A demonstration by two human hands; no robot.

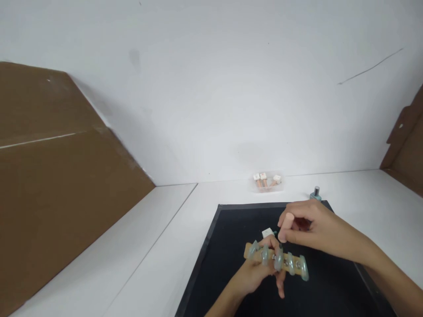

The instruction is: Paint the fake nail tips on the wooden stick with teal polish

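Observation:
My left hand [253, 277] holds a tan strip [269, 254] from below. A row of several long, glossy grey-green false nails [265, 255] is fixed across it. In my right hand [306, 224] a pink cylindrical cap, seemingly a nail polish brush [287, 221], is pinched between thumb and fingers. Its lower end points down at the middle nails, very close to one; whether it touches I cannot tell. Just behind my left fingers shows a small white square object [267, 232], partly hidden, with a dark green bit beside it.
A black mat [228, 237] lies under my hands on the white table [158, 246]. Behind it stands a clear tray [279, 187] with several white-and-pink pieces. A small teal bottle with a silver cap [316, 193] is at the mat's far right corner. Cardboard panels [66, 176] flank the table.

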